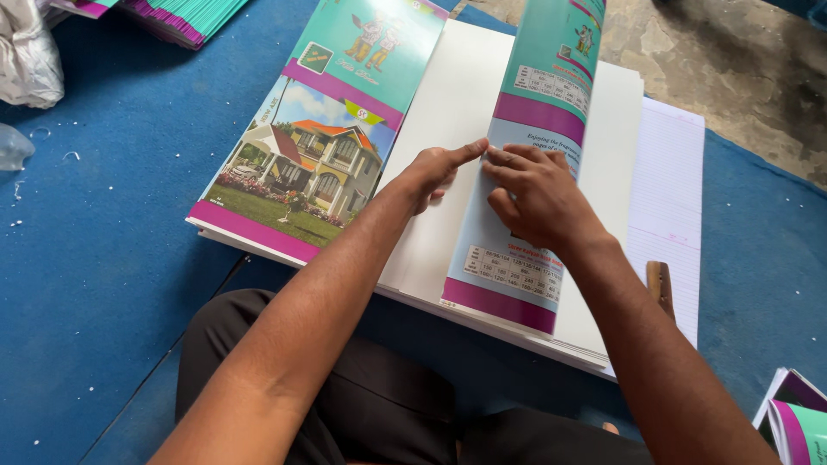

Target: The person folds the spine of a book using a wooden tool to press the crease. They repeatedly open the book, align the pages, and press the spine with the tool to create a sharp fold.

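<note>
A glossy notebook cover in teal, pale blue and magenta curls up over a stack of white sheets. My left hand presses its fingertips on the cover's left edge, against the white sheet. My right hand lies on the cover just beside it, fingers bent, pinching the same edge. The two hands touch at the fingertips. To the left lies another printed cover with a picture of a house, flat on its own pile.
Lined paper sticks out at the right under the stack. A wooden handle lies on it. Everything rests on a blue mat. More covers sit at the top left and bottom right. Bare concrete floor lies beyond.
</note>
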